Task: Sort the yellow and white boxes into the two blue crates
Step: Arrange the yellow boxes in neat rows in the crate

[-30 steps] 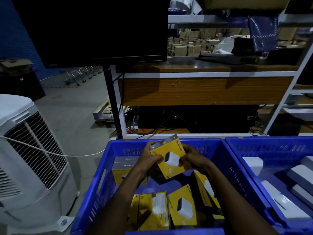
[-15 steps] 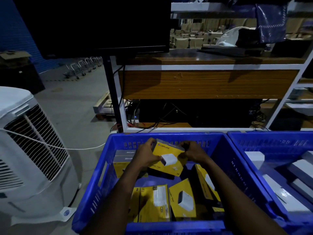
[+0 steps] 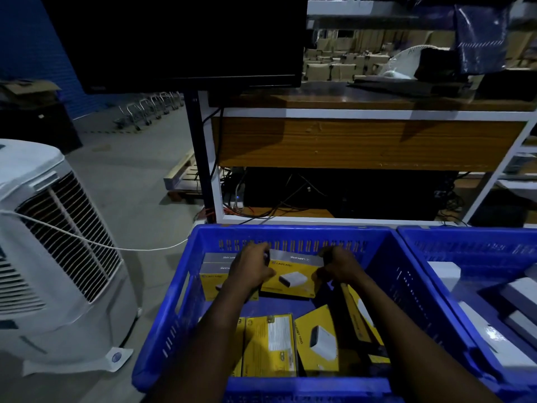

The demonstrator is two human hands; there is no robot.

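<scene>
Both hands are on it: the left hand (image 3: 251, 270) and the right hand (image 3: 338, 267) each curl round an end of 1 yellow box (image 3: 290, 279). The grip is a 2-sided pinch, fingers closed on the short edges, with the printed face turned up between them. The box sits low at the far end of the left crate (image 3: 290, 232), close under its slotted back wall and lying nearly level. A dark band shows beneath its near edge, so I cannot tell whether it rests on the crate floor or hangs just above it. Immediately left of the grip, partly behind the left wrist, a yellow stack (image 3: 213, 276) lines that same wall. Nearer the person than the grip, loose yellow boxes (image 3: 270, 344) lie scattered, and a leaning box (image 3: 360, 312) stands on edge under the right forearm. Well to the right of the grip, the right crate (image 3: 465, 237) carries the white boxes (image 3: 444, 273). As for handling, this looks like a light retail carton: stiff along its edges, softer across the broad faces, probably glossy and a little slick. The corners would dent if knocked against the crate wall. Holding it by the 2 short ends, as here, seems the sound choice, because the squeeze lands on the firm edges and the faces stay clear. It calls for gentle pressure only, with a steady level hold so it drops square beside the stack.
</scene>
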